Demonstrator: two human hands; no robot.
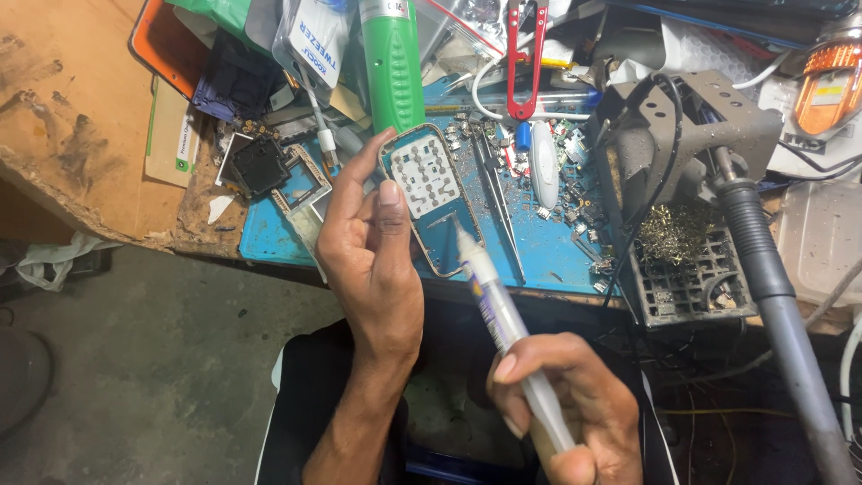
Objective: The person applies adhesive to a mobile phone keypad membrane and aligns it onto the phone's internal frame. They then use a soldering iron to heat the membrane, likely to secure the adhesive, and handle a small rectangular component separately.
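Note:
My left hand (373,260) holds up a small blue-rimmed phone front frame (431,196) with a white keypad membrane in its upper half and an open window below. My thumb presses on its left edge. My right hand (575,409) grips a white syringe-like glue tube (503,319), held like a pen. Its fine tip touches the inner edge of the frame's lower window. Both hands hover in front of the bench edge, above my lap.
A blue work mat (548,247) is littered with tiny parts, tweezers (494,184) and a white pen-like tool (544,163). A green cylinder (392,63) and red-handled snips (522,63) lie behind. A grey soldering stand (687,171) with brass wool stands right. Phone frames (269,166) lie left.

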